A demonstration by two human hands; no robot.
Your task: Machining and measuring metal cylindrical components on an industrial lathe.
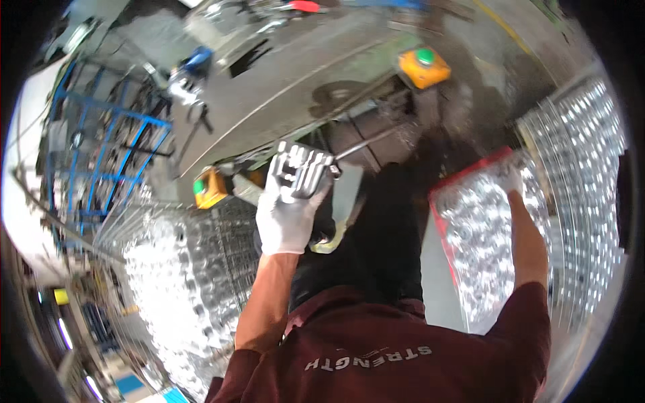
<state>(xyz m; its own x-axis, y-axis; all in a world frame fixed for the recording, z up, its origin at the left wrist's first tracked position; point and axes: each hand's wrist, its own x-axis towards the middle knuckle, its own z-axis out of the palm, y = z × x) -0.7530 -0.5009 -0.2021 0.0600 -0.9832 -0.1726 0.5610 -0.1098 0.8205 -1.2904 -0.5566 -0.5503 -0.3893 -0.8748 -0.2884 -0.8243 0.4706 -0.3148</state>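
Observation:
In front of my body, my left hand [285, 223] wears a white glove and grips a shiny silver metal part [301, 170] with parallel ribs. Its fingers wrap around the part's sides and the ribbed face shows. Out to the right, my right hand [514, 180] is at the far end of a red-edged crate [440, 218]. Many shiny metal pieces [480, 245] fill that crate. The right hand is blurred among their glare, so its fingers and anything in them cannot be made out.
Ahead lies a grey machine table [269, 111]. Orange boxes with green buttons stand at its right [423, 67] and left [210, 188]. A wire cage at left holds heaped shiny parts [175, 289]. Another wire cage [578, 174] stands at right. A blue-framed rack [138, 144] is far left.

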